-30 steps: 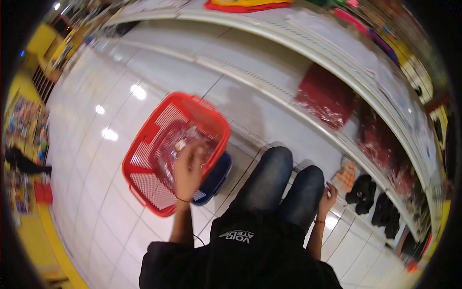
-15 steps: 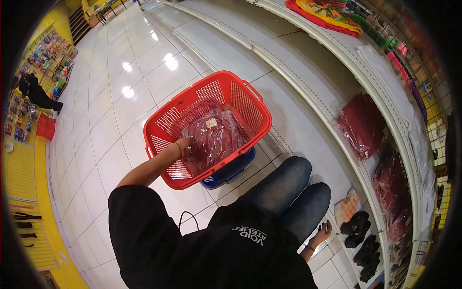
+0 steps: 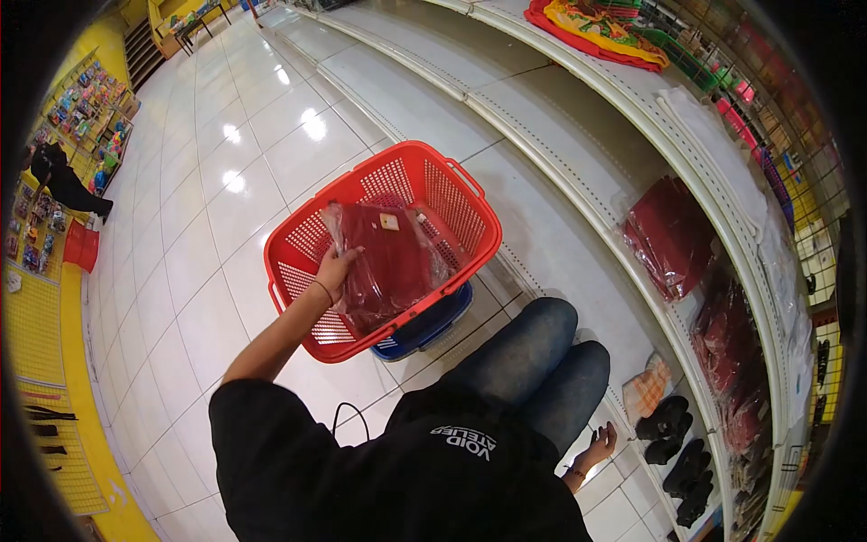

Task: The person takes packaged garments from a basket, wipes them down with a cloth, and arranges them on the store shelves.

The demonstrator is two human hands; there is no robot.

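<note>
My left hand [image 3: 337, 275] grips the left edge of a dark red item in clear plastic [image 3: 388, 257], which has a small pale label near its top. That packet lies tilted inside a red perforated basket [image 3: 481, 226]. Beneath the basket a blue basket [image 3: 423, 336] partly shows. My right hand [image 3: 600, 445] is low at the right, beside my knee and near the lower shelf, with its fingers apart and nothing in it.
At the right stand white shelves [image 3: 506, 117] with dark red packets [image 3: 670, 237], an orange checked cloth [image 3: 647, 388] and black items [image 3: 666, 425]. A person in dark clothes [image 3: 68, 181] is at the far left, near a red container [image 3: 81, 244].
My left hand has taken hold of the red packet and lifted its left side within the basket. The camera view has swung since the earliest frame. My right hand has stayed low by my knee.
</note>
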